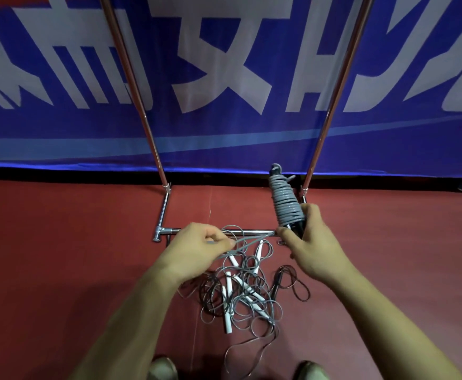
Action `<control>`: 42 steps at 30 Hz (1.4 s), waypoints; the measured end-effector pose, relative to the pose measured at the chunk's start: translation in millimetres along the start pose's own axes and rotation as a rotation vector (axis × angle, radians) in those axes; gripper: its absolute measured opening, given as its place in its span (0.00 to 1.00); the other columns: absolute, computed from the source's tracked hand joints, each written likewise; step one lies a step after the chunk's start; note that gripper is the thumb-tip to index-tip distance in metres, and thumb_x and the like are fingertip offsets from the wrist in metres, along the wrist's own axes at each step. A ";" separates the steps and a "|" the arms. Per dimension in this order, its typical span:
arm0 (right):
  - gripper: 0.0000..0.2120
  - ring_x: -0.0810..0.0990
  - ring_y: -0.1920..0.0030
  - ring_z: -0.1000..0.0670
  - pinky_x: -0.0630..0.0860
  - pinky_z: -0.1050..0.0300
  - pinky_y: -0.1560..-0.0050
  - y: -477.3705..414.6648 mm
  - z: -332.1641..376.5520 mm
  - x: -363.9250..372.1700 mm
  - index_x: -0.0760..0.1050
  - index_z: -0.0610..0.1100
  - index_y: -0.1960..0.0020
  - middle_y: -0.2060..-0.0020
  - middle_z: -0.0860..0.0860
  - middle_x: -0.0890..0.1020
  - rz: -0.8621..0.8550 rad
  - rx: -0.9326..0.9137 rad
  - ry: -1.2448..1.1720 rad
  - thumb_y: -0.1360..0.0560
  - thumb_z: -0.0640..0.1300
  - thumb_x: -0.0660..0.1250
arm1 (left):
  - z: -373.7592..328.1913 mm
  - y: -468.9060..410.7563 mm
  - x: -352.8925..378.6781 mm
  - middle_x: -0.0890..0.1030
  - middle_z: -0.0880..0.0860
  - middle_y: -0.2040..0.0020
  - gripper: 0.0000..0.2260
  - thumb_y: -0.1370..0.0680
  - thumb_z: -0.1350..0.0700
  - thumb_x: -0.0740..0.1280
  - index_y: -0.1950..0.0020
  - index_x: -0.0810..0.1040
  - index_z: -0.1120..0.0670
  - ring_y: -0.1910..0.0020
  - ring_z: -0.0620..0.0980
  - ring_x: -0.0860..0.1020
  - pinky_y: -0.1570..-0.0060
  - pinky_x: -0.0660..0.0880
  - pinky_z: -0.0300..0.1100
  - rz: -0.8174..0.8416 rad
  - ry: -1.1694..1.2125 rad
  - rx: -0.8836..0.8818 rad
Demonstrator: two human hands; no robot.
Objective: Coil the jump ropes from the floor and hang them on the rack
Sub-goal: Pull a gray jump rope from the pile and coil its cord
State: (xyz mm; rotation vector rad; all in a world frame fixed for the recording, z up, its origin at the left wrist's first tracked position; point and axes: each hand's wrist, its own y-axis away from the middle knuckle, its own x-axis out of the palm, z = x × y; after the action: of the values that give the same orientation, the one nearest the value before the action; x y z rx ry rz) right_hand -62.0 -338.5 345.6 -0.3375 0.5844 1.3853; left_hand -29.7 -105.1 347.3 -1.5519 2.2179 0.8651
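Grey coiled rope point(285, 202) stands upright in right grip point(310, 244).

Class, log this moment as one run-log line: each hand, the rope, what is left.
right hand: grips coiled grey rope | left hand: pinches grey strand | floor: tangled ropes uncoiled | rack: top out of view
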 end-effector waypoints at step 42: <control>0.14 0.76 0.69 0.46 0.71 0.53 0.67 19.5 11.1 16.0 0.75 0.37 0.40 0.66 0.41 0.79 0.784 -0.113 -0.325 0.23 0.39 0.72 | -2.7 -3.5 19.9 0.82 0.46 0.56 0.17 0.21 0.33 0.60 0.50 0.79 0.44 0.52 0.48 0.80 0.46 0.74 0.47 0.085 -0.057 0.107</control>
State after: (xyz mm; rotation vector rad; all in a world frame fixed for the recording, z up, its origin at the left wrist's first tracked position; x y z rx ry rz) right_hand -77.8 -316.0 347.7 0.0523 0.3730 2.1803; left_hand -33.7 -122.3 337.3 -1.3776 2.2637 0.7906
